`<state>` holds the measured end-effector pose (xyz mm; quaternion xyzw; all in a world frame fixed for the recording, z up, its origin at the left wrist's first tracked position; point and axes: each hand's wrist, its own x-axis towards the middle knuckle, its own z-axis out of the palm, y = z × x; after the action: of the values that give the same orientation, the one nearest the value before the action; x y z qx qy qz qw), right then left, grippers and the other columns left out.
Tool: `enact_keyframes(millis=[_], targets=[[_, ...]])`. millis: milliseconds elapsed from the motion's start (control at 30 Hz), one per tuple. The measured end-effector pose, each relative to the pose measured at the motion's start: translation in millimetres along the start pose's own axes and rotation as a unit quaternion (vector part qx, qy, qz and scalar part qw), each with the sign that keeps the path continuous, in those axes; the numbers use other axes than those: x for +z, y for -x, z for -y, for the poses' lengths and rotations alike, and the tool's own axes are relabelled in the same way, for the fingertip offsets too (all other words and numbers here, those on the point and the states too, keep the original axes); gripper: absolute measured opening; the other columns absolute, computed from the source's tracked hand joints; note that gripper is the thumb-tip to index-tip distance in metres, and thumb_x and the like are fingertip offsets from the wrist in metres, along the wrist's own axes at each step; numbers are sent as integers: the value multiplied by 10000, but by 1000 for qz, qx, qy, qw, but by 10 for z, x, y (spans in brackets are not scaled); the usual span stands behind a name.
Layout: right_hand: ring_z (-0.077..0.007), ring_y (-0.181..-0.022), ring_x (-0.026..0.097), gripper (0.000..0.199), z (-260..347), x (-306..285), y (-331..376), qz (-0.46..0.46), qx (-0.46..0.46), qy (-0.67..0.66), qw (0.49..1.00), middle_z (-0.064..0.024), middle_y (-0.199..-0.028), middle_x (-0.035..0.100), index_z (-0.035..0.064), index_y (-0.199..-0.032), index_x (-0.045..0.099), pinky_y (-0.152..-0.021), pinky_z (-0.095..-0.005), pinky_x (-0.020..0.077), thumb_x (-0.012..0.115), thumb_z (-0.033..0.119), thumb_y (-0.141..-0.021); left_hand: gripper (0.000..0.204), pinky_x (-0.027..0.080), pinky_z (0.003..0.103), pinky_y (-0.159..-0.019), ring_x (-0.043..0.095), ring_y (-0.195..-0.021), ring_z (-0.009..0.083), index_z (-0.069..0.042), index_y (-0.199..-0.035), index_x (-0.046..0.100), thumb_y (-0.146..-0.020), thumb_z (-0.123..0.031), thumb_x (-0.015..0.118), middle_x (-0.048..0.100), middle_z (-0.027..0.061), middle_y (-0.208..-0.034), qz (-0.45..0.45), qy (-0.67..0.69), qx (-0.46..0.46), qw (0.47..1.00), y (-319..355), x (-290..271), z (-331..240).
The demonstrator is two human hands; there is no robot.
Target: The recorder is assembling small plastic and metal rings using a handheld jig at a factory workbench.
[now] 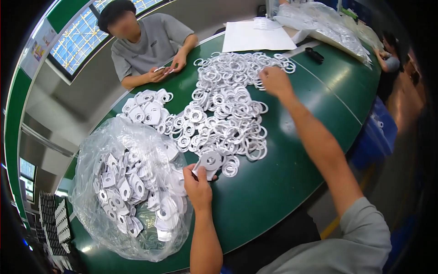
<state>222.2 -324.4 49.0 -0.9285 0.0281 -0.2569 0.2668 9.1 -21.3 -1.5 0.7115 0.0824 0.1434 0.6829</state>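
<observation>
- A green table fills the middle of the scene.
- A clear plastic bag stuffed with white flat pieces sits at the near left.
- A small stack of white pieces lies beyond the bag.
- A person in a grey shirt sits at the far left side.
- A sheet of white paper lies at the far edge.
- A small black object rests to the right of the paper.
- Crumpled clear plastic lies at the far right.
- Another person sits at the far right.
- A window is at the far left.

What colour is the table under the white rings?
The table is dark green, seen best in the head view, under the white rings.
</observation>
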Motion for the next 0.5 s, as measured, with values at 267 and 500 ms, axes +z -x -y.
enact_keyframes(millis=[267,500], targets=[[-357,-848,613,258,1436,479,-448,128,-324,-108,931,-174,-877,652,19,-892,657,-754,-421,472,536,246,-899,236,455,373,-650,581,-691,267,-3,-1031,539,-943,-218,583,608,167,-786,52,-200,80,975,-59,60,-8],[-345,-1189,525,513,2381,1510,360,440,-359,40,822,-166,-1344,490,195,-1320,548,-975,-442,440,593,432,-866,224,412,247,-709,474,-771,109,-5,-1032,502,-973,-215,556,544,41,-868,-43,-45,45,997,-42,3,-33]])
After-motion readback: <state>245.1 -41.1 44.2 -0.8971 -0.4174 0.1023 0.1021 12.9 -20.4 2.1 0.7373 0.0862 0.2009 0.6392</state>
